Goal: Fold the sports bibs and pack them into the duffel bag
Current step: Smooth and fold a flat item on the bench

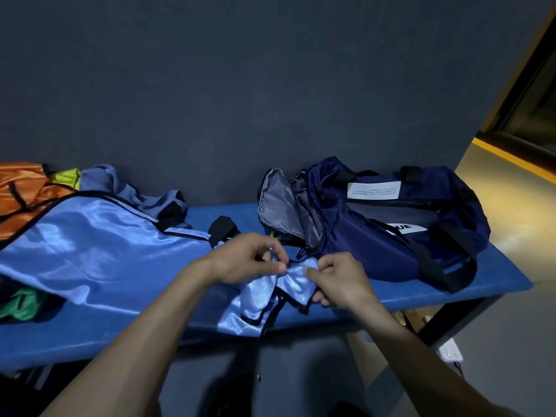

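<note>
At frame centre, left hand [255,257] and right hand [337,278] pinch the shiny light-blue mesh bib's [99,251] strap end, apparently to align it for folding beside the open navy fabric duffel bag [391,236].

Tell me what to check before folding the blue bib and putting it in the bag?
1. Both hands hold the bib: ok. The left hand and right hand pinch the light blue bib at one strap end.
2. Bib lies flat: not ok, the strap end is bunched and hangs over the bench edge.
3. Duffel bag open: ok, its flap is turned back, grey lining showing.
4. Space inside the bag: cannot tell.
5. Other bibs out of the way: not ok, the orange bib lies tucked against the blue one.
</note>
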The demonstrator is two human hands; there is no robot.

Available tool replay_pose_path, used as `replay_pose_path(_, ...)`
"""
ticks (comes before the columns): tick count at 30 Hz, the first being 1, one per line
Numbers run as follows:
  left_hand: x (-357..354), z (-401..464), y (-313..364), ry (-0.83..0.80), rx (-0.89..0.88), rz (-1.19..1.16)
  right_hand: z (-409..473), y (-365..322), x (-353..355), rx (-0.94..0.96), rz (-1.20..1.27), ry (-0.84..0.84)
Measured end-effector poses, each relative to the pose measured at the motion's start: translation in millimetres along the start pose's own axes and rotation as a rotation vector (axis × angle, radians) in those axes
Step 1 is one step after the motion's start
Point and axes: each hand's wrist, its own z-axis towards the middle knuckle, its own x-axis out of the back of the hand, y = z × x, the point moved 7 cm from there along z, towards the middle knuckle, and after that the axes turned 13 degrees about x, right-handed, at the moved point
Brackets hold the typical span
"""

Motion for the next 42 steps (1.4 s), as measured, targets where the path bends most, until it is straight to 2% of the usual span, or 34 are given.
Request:
replay_pose_path(2,17,-12,14,0.038,-0.072,-0.185,5,-15,17,0.161,0.068,0.14)
replay_pose_path(4,37,-22,30,0.106,-0.161,-0.373,8,-34,34,0.304,0.249,0.261)
replay_pose_path(7,54,-24,54,0.202,-0.268,-0.516,14,-53,37,0.351,0.533,0.293)
replay_pose_path(12,55,-7,69,0.368,-0.318,-0.424,15,-72,28,0.377,0.622,0.284)
replay_pose_path(17,49,10,75,0.406,-0.319,-0.318,24,-74,34,0.388,0.655,0.281)
replay_pose_path(24,46,24,86,0.535,-0.349,-0.283,21,-76,43,0.459,0.524,0.236)
replay_pose_path(30,52,4,73,0.703,-0.309,-0.074,33,-53,51,0.344,0.319,0.297)
replay_pose_path(32,48,-8,57,0.636,-0.279,0.026,38,-43,52,0.296,0.278,0.33)
replay_pose_path(36,27,-24,-3,0.34,-0.112,0.149,44,-31,53,0.23,0.082,0.406)
replay_pose_path(40,17,-31,-68,0.244,0.065,0.333,42,-27,47,0.205,-0.108,0.412)
replay_pose_path(42,14,-33,-85,0.26,0.134,0.387,39,-26,48,0.191,-0.129,0.412)
